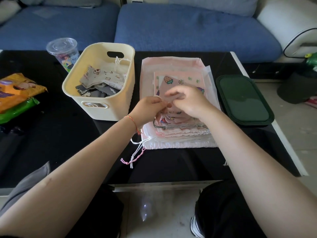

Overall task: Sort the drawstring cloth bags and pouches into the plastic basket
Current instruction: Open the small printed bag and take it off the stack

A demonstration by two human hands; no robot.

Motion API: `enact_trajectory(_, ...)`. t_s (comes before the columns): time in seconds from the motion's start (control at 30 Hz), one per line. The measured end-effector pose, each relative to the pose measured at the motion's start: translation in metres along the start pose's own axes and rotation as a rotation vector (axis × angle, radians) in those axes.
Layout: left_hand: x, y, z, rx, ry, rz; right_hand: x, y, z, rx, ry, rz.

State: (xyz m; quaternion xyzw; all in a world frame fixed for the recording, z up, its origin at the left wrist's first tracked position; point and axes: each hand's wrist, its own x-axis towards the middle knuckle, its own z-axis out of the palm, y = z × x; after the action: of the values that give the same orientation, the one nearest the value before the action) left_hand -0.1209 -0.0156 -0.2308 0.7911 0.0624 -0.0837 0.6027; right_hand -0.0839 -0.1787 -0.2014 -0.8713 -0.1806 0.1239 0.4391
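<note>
Fingers of left hand [148,107] and right hand [187,102] pinch top pouch [173,115] on the pile

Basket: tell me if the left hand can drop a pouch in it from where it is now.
Probably yes. The basket stands open-topped just left of the left hand, with nothing between them; that hand is pinching a pouch on the pile.

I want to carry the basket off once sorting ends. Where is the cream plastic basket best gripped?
Grip the cream plastic basket by the oval handle cut-outs in its two short end walls, one hand at each end. It stands upright and open-topped with pouches inside, so a level lift probably keeps them in.
</note>
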Motion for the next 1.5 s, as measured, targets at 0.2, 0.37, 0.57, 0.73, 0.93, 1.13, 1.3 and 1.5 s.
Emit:
enact_trajectory(0.2, 0.001, 0.005, -0.005, -0.045, -0.038, -0.117, -0.002, 0.005, 0.012, -0.207, 0.05, -0.122)
enact_trajectory(0.37, -0.004, 0.008, -0.002, 0.062, -0.079, -0.083, -0.006, 0.005, 0.011, -0.421, -0.02, -0.203)
enact_trajectory(0.57, -0.002, 0.001, -0.003, -0.032, -0.011, -0.065, -0.004, 0.01, 0.007, -0.286, -0.036, -0.104)
enact_trajectory(0.73, -0.003, 0.002, -0.002, 0.06, 0.051, 0.005, -0.003, 0.011, 0.008, -0.104, -0.067, 0.008)
enact_trajectory(0.93, 0.003, -0.004, -0.001, 0.138, 0.136, 0.072, -0.003, 0.007, 0.013, -0.088, -0.017, -0.023)
enact_trajectory(1.13, 0.002, -0.004, -0.002, 0.161, 0.248, 0.095, -0.002, 0.006, 0.017, -0.213, 0.1, -0.082)
enact_trajectory(1.3, 0.002, -0.002, -0.008, 0.263, 0.187, 0.089, 0.0, 0.006, 0.018, -0.253, 0.113, -0.109)
enact_trajectory(1.5, 0.003, -0.003, -0.004, 0.434, 0.196, 0.152, -0.002, 0.002, 0.017, -0.376, 0.096, -0.132)
